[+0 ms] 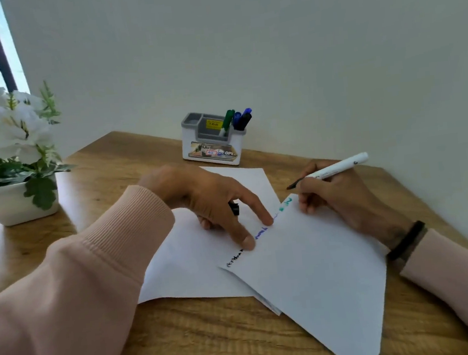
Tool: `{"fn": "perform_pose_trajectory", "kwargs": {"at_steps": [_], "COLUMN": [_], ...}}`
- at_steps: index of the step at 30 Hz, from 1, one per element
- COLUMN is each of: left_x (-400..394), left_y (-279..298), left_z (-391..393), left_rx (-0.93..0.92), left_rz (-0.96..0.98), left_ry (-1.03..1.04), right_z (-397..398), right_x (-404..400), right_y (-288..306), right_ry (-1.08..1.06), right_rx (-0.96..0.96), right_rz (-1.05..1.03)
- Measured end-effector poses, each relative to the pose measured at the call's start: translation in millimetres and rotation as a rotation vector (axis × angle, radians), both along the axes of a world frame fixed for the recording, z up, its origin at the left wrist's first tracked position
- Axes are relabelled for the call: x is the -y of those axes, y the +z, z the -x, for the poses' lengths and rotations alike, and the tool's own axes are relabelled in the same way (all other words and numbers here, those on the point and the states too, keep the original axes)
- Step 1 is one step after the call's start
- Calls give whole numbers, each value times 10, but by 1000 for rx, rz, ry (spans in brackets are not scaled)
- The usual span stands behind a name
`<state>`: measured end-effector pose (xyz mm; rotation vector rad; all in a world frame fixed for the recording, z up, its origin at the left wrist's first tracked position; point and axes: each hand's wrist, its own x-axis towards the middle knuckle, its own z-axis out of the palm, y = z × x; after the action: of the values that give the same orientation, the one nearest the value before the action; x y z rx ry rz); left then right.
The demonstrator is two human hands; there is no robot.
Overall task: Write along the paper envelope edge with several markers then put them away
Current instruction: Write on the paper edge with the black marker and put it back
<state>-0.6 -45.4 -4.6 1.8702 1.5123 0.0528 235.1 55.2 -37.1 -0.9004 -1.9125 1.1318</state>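
Note:
A white paper envelope lies slanted over a white sheet on the wooden table. Black, blue and green writing runs along the envelope's upper left edge. My left hand presses two straight fingers on that edge and holds a black marker cap under its other fingers. My right hand grips a white marker with its dark tip lifted just past the envelope's far corner, near the green marks. A white and grey holder at the back holds green, blue and black markers.
A white pot of white flowers stands at the left edge of the wooden table. A plain wall runs close behind the holder and along the right side. A window is at the far left.

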Motion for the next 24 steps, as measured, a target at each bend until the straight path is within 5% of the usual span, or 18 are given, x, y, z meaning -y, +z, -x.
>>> {"fn": "perform_pose_trajectory", "kwargs": {"at_steps": [3, 9, 14, 24], "left_x": [-55, -143, -145, -163], "left_y": [-59, -324, -409, -391], "left_z": [-46, -288, -380, -388], "left_rx": [23, -80, -232, -240], "left_rz": [-86, -552, -611, -592], "left_ry": [20, 83, 57, 76], "right_z": [-3, -32, -61, -80], "right_x": [-18, -69, -91, -111], "right_y": [-138, -180, -107, -159], "right_ry": [17, -223, -189, -212], "right_rx": [69, 56, 152, 273], "right_rz": [-7, -75, -16, -142]}}
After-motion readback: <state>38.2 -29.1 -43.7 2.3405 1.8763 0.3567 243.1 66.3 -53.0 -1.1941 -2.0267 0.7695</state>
